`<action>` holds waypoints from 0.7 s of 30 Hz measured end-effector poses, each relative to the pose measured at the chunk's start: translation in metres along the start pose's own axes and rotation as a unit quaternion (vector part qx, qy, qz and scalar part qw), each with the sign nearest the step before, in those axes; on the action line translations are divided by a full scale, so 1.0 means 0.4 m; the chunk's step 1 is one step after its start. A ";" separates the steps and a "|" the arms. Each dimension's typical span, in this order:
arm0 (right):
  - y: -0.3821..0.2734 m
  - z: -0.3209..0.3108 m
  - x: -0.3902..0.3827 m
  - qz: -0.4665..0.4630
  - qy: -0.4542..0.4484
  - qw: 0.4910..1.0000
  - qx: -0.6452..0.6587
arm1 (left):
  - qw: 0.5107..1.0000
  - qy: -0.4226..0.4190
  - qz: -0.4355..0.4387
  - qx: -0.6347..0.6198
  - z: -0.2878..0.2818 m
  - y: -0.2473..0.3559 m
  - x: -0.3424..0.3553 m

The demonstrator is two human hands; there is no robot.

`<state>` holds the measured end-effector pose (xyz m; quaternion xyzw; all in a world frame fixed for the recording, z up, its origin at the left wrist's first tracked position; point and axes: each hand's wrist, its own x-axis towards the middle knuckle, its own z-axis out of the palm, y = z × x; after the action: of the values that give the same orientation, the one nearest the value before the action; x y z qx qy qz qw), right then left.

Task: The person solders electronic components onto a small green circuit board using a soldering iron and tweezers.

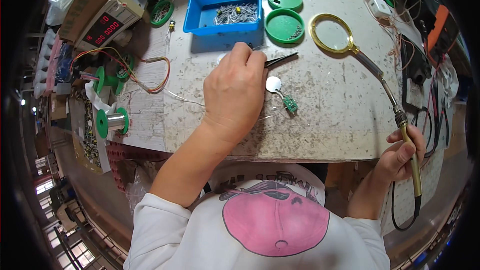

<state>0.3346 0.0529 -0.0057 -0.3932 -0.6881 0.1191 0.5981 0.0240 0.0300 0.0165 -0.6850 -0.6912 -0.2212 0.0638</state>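
My left hand (235, 90) is over the middle of the worktable with its fingers closed around dark tweezers (282, 60), whose tips point right. Just right of that hand lies a small green circuit board (290, 103), with a white round disc (273, 84) joined to it by short leads. Thin wires show beside the board. At the right, my right hand (405, 155) grips a soldering iron (414, 170) by its handle. The iron's metal end slants up and left, close to the handle of a gold-rimmed magnifying glass (332, 33).
A blue bin (187, 17) of small leaded parts stands at the back, beside two green round dishes (285, 40). On the left are a solder spool (117, 122), coloured wires (162, 75) and a device with a red display (107, 25). Cables (400, 40) crowd the right.
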 end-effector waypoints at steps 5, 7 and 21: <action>-0.002 0.020 0.004 -0.008 -0.028 0.999 0.042 | 0.999 -0.027 -0.020 0.000 -0.001 -0.006 -0.003; -0.005 0.028 0.003 -0.010 -0.037 0.998 0.055 | 0.998 -0.015 -0.036 -0.046 -0.004 -0.011 -0.005; -0.014 0.052 -0.001 0.011 -0.094 0.992 0.088 | 0.941 -0.031 -0.138 -0.306 -0.032 -0.045 -0.058</action>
<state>0.3134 0.0551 -0.0077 -0.3342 -0.7239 0.2223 0.5611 0.0050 0.0041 0.0149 -0.5762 -0.6792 -0.4072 -0.2021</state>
